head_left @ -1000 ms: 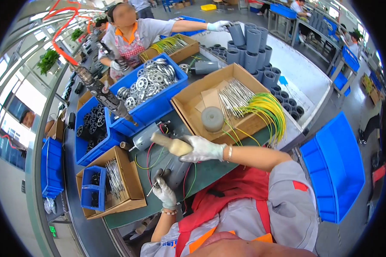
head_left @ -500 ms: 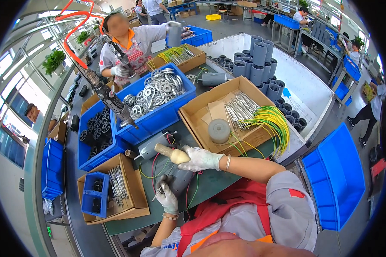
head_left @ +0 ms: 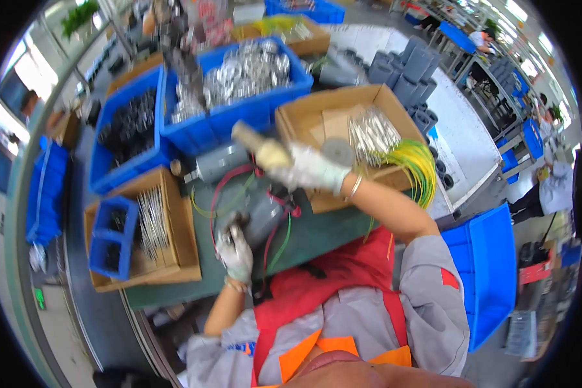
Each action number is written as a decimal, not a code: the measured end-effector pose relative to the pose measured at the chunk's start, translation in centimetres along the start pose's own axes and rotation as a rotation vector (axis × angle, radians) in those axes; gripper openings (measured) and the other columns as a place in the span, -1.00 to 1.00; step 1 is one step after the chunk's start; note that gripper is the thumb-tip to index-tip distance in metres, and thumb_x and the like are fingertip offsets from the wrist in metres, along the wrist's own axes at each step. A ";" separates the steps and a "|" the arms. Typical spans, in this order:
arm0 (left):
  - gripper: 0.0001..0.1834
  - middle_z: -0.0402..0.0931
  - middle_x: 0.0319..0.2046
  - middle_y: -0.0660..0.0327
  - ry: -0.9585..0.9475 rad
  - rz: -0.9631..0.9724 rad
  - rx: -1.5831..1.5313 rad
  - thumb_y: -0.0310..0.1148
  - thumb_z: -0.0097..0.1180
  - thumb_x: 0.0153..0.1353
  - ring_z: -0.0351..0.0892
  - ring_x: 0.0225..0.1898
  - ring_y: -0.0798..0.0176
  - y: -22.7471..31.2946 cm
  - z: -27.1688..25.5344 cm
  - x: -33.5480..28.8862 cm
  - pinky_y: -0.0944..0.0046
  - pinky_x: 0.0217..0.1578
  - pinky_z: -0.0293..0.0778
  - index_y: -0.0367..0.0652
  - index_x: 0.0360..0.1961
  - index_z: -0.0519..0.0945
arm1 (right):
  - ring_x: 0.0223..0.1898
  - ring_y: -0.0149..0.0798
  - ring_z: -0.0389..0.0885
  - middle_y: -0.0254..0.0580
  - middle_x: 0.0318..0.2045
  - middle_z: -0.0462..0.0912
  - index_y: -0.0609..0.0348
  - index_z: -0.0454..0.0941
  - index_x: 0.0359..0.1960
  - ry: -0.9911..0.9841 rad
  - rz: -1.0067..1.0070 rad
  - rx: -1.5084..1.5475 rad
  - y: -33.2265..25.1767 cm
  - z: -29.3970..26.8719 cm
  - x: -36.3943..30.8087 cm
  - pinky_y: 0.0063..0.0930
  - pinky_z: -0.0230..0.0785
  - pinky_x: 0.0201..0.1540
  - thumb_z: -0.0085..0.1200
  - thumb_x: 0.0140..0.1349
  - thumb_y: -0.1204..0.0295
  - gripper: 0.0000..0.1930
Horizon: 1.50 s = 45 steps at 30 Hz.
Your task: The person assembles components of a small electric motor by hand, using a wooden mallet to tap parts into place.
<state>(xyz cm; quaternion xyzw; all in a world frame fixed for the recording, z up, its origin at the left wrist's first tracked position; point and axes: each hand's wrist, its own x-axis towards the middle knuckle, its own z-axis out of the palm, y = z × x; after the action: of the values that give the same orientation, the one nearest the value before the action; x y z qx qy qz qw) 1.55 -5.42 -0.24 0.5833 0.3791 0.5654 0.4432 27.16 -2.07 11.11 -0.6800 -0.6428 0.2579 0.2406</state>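
Curling at the near end of the grey motor (head_left: pixel 263 218) on the green bench (head_left: pixel 307 239), the left hand (head_left: pixel 234 252) is too blurred to tell what it grips. Apart from it, the right hand (head_left: pixel 313 169) is clamped on a smeared wooden tool (head_left: pixel 265 149), partly covering a cardboard box (head_left: pixel 304 111) of rods (head_left: pixel 374 137) and wires (head_left: pixel 418 171). Beyond, a blurred hanging driver (head_left: pixel 189 77) blocks part of a blue bin (head_left: pixel 223 121) of metal discs (head_left: pixel 247 72); a person (head_left: pixel 208 26) is cut off above.

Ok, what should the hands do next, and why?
Perhaps lower the pale tool toward the grey cylinder: the right hand grips the tool, seemingly raised, while the left hand is at the cylinder's near end.
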 end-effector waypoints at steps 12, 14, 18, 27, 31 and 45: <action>-0.62 0.58 -0.09 -0.02 -0.062 -0.025 -0.168 -0.26 -0.02 0.42 0.61 -0.08 0.12 -2.0 0.4 -1.2 0.09 0.04 0.51 -0.39 0.06 0.48 | -0.15 -0.03 0.67 0.06 -0.21 0.66 0.27 0.43 0.04 -0.478 -0.017 -0.035 -0.8 1.0 0.3 -0.25 0.50 -0.09 0.19 0.06 -0.21 -0.22; -0.50 0.56 -0.06 -0.07 -0.086 -0.003 -0.155 -0.12 -0.01 0.41 0.59 -0.05 0.06 -2.3 -0.1 -1.5 0.03 0.06 0.50 -0.40 0.08 0.46 | -0.21 -0.10 0.69 -0.01 -0.29 0.68 0.16 0.53 -0.01 -0.472 -0.033 0.016 -1.3 0.8 0.6 -0.25 0.51 -0.14 0.19 0.05 -0.20 -0.31; -0.54 0.51 -0.01 -0.13 -0.102 0.131 0.004 -0.20 -0.17 0.49 0.57 -0.02 0.00 -1.4 -1.2 -2.2 0.04 0.05 0.51 -0.46 0.12 0.39 | -0.23 0.00 0.68 0.07 -0.30 0.69 0.21 0.62 -0.17 -0.478 -0.120 0.013 -1.5 2.7 1.7 -0.18 0.51 -0.14 0.22 -0.02 -0.10 -0.40; -0.46 0.53 -0.03 -0.07 -0.080 -0.033 -0.050 -0.10 -0.18 0.49 0.55 -0.02 0.08 -1.1 -1.7 -0.1 0.11 0.09 0.44 -0.46 0.13 0.40 | -0.30 -0.26 0.65 -0.07 -0.28 0.64 0.22 0.37 0.04 -0.041 -0.118 0.573 -1.7 2.2 -5.4 -0.34 0.53 -0.30 0.34 -0.06 0.14 -0.34; -0.46 0.53 0.00 -0.08 -0.024 -0.126 -0.011 -0.10 -0.19 0.49 0.54 -0.01 0.12 0.0 -3.1 1.7 0.10 0.12 0.40 -0.47 0.13 0.42 | -0.14 -0.23 0.61 -0.09 -0.18 0.61 0.23 0.31 0.10 0.290 -0.174 0.768 0.8 3.5 -8.1 -0.34 0.49 -0.10 0.32 0.01 0.12 -0.31; -0.42 0.52 0.07 -0.10 0.068 -0.168 0.355 -0.05 -0.18 0.48 0.53 0.00 0.02 -6.7 -8.8 2.7 0.08 0.07 0.40 -0.45 0.15 0.44 | 0.01 -0.02 0.55 0.02 -0.04 0.57 0.20 0.34 0.14 0.284 0.015 0.849 2.8 10.8 -8.3 -0.21 0.40 0.10 0.35 -0.05 0.03 -0.22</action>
<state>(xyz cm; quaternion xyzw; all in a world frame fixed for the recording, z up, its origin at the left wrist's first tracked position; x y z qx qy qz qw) -6.67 0.08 -6.02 0.5991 0.5352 0.4699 0.3659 21.76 -10.57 1.51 -0.5544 -0.4356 0.4046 0.5824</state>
